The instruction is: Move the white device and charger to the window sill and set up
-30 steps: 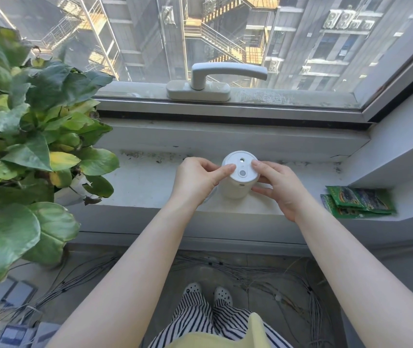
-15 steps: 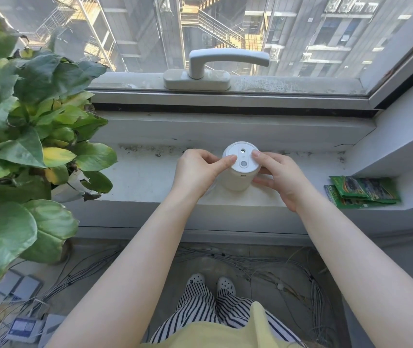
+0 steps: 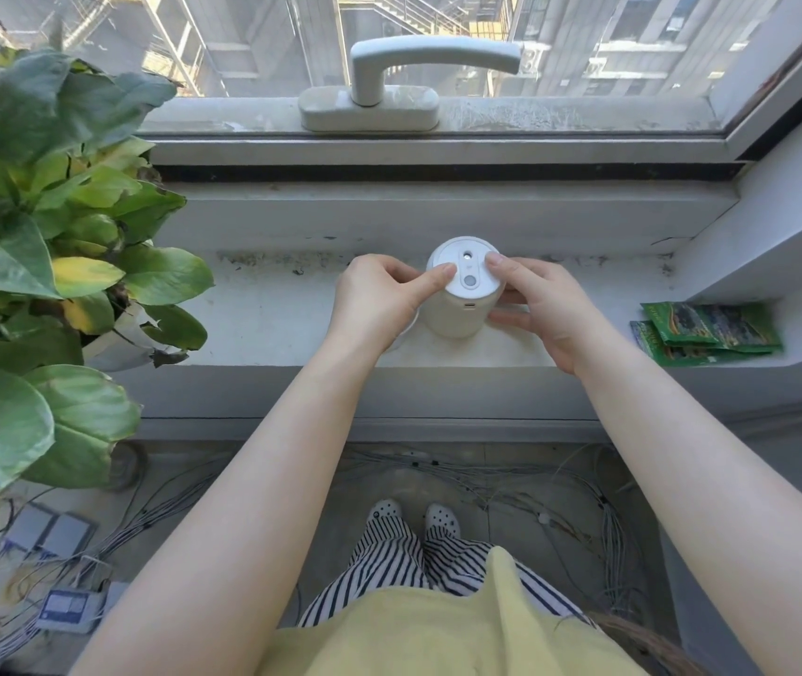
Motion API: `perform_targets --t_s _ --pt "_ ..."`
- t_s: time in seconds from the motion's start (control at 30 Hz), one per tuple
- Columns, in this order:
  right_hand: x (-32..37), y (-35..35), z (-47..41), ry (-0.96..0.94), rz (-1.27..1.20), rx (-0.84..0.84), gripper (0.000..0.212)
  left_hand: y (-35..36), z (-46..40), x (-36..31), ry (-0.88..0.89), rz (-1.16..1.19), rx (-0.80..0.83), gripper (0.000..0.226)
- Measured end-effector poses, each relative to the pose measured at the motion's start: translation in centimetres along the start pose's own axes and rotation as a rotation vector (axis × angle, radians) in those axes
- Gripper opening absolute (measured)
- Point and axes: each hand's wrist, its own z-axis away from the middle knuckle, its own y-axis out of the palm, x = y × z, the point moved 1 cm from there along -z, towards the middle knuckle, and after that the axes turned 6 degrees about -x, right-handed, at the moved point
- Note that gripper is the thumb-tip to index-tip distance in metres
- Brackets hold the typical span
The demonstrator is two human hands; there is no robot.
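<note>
The white device [image 3: 457, 314], a short cylinder with a flat round top, two small round marks and a small port on its near side, stands upright on the window sill [image 3: 272, 329]. My left hand [image 3: 374, 304] is at its left, thumb tip pressed on the rim of the top. My right hand [image 3: 543, 309] wraps its right side, one fingertip on the top and others against the wall. A white rounded edge, possibly the charger [image 3: 406, 331], peeks from under my left hand; most of it is hidden.
A leafy potted plant [image 3: 43, 246] crowds the sill's left end. Green packets [image 3: 709, 334] lie at the right end. The window handle [image 3: 404, 70] sits on the frame behind the device. Loose cables [image 3: 511, 485] cover the floor below.
The device stays on the same spot of the sill. My right fingertip has moved up onto the top's far-right rim, and the view has closed in on the sill.
</note>
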Motion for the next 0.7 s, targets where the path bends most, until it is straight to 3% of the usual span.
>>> perform_targets --t_s 0.37,0.53,0.7 --pt "0.16 0.03 0.01 0.0 0.008 0.005 0.026 0.03 -0.08 -0.03 0.016 0.013 0.013 0.034" --pt "-0.02 -0.07 -0.18 0.008 0.018 -0.002 0.035 0.03 -0.36 0.12 0.007 0.026 0.025 0.034" --pt "0.04 -0.07 -0.21 0.005 0.018 0.007 0.028 -0.04 -0.42 0.14 0.018 0.035 0.027 0.034"
